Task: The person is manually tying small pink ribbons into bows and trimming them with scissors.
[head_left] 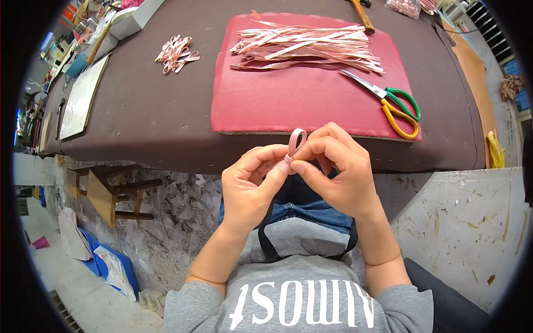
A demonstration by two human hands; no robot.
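A pink strip looped into a small bow-like loop stands up between my hands, just off the table's front edge. My left hand pinches its base between thumb and fingertips. The thumb and forefinger of my right hand close on the same strip from the other side; its lower ends are hidden by my fingers. Beyond them, a bundle of flat pink strips lies across a red padded board. Scissors with one green and one yellow handle lie on the board's right side, blades slightly apart.
A small pile of looped pink pieces lies left of the board on the brown table. A wooden-handled hammer rests behind the strips. Farther left is a white slab. A wooden stool lies on the littered floor.
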